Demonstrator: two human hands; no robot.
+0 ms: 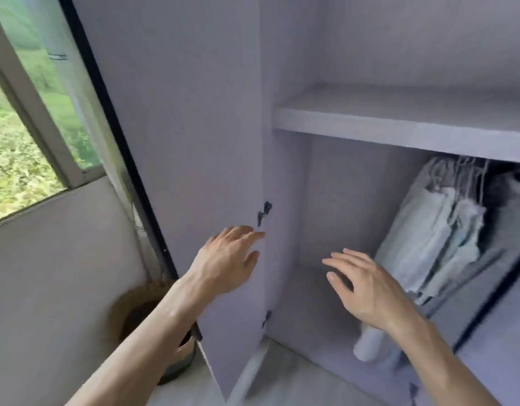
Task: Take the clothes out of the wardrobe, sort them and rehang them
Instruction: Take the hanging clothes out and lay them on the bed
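The pale lilac wardrobe (326,186) stands with its left door (188,142) swung open. Several light blue and white clothes (440,238) hang on hangers under the shelf (399,124), at the right of the compartment. My left hand (226,259) lies with straight fingers against the inner face of the open door, near its hinge edge. My right hand (367,285) hovers with spread fingers inside the opening, left of the clothes and apart from them. Neither hand holds anything.
A window (27,127) with greenery outside fills the left. Below it, a woven basket (153,326) sits on the floor beside the door. A white cylindrical object (367,347) lies on the wardrobe floor under my right wrist. A dark-edged second door (487,332) is at the right.
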